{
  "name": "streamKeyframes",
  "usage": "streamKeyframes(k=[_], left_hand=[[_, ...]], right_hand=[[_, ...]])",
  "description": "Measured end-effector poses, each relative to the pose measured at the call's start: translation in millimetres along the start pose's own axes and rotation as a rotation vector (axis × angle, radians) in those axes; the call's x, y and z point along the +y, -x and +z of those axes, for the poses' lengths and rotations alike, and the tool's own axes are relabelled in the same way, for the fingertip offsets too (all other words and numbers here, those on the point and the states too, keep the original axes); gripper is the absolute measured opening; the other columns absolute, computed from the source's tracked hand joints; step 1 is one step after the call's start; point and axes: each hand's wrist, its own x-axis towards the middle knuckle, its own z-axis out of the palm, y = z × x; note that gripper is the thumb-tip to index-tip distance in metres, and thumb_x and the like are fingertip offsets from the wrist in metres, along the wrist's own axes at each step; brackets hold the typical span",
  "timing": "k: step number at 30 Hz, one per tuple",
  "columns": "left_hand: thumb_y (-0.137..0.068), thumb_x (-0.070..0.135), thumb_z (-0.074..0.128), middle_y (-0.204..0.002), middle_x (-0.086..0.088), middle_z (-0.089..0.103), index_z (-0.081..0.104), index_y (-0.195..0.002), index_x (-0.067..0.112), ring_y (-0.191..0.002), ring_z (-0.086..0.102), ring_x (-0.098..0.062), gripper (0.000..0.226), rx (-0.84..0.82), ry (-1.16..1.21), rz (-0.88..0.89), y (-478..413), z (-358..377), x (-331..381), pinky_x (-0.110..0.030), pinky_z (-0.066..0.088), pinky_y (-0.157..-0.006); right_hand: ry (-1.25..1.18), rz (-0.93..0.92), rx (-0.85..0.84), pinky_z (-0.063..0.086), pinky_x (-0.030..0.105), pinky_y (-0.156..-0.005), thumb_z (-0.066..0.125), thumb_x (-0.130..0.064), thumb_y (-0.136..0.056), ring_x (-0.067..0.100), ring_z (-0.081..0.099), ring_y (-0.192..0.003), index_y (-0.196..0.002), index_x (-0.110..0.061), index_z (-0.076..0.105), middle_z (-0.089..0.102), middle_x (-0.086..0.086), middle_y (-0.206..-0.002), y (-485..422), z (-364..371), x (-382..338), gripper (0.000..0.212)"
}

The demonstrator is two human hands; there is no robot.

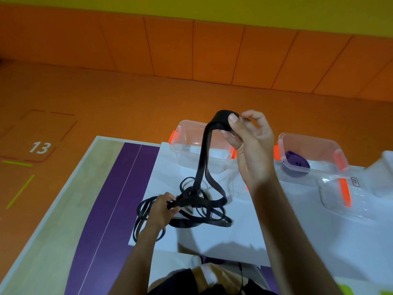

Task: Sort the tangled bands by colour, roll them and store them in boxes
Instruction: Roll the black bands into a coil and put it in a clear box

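One purple band (296,161) lay stored in the two-o'clock box (340,153). The right hand (253,143) pinched a black band (203,154) by its lifted loop; the left hand (162,207) gripped the tangle (204,218), not yet rolled.

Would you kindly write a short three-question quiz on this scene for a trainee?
1. True or false: the right hand pinches a black band high above the table.
2. What lies in the far right box? A) a purple band B) a black band C) nothing
3. Fill in: the left hand grips a strand of the black ____ on the table.
Key: 1 true; 2 A; 3 tangle.
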Motion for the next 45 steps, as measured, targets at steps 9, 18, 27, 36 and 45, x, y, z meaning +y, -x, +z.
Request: streamKeyframes(k=[9, 18, 27, 36, 45], left_hand=[[-0.088, 0.030, 0.083, -0.132, 0.005, 0.048, 0.050, -0.143, 0.026, -0.124, 0.053, -0.019, 0.065, -0.198, -0.054, -0.054, -10.7, 4.5, 19.1, -0.037, 0.048, -0.107], [-0.052, 0.073, 0.088, -0.109, 0.014, 0.066, 0.051, -0.115, 0.040, -0.113, 0.061, -0.011, 0.080, -0.145, -0.070, 0.039, -32.7, 38.7, 77.0, -0.039, 0.051, -0.099], [-0.099, 0.054, 0.064, -0.087, 0.010, 0.068, 0.066, -0.093, 0.034, -0.097, 0.067, -0.021, 0.021, -0.136, -0.068, 0.091, -39.5, 49.7, 100.2, -0.047, 0.048, -0.092], [-0.110, 0.010, 0.044, -0.103, -0.008, 0.076, 0.068, -0.104, 0.008, -0.069, 0.064, -0.012, 0.025, -0.108, 0.246, 0.128, -43.8, -29.6, 133.6, -0.021, 0.046, -0.057], [-0.095, 0.056, 0.048, -0.062, -0.007, 0.050, 0.061, -0.070, 0.020, -0.059, 0.045, -0.020, 0.046, -0.087, 0.347, 0.216, -28.1, -79.2, 178.6, -0.037, 0.036, -0.070]], right_hand=[[-0.005, 0.031, -0.076, 0.063, 0.030, -0.079, 0.077, -0.004, -0.094, 0.022, 0.077, -0.089, -0.101, -0.014, 0.062, 0.073, 0.009, -0.097, -0.9, 0.5, -4.7, 0.019], [-0.029, 0.080, -0.121, 0.063, 0.029, -0.079, 0.078, -0.007, -0.094, 0.024, 0.077, -0.090, -0.103, -0.014, 0.062, 0.076, 0.011, -0.097, 3.0, -0.1, 3.4, 0.020], [-0.036, 0.086, -0.066, 0.063, 0.031, -0.081, 0.077, -0.005, -0.094, 0.027, 0.077, -0.093, -0.098, -0.016, 0.065, 0.074, 0.014, -0.101, 3.3, -11.7, 1.4, 0.017], [0.187, 0.014, 0.173, 0.064, 0.038, -0.084, 0.078, -0.008, -0.094, 0.027, 0.076, -0.093, -0.099, -0.014, 0.063, 0.066, 0.020, -0.105, -6.0, -45.1, -1.4, 0.016], [0.257, 0.064, 0.339, 0.064, 0.028, -0.075, 0.080, -0.012, -0.093, 0.032, 0.074, -0.108, -0.109, -0.008, 0.063, 0.069, 0.025, -0.121, -11.2, -64.0, 19.4, 0.024]])
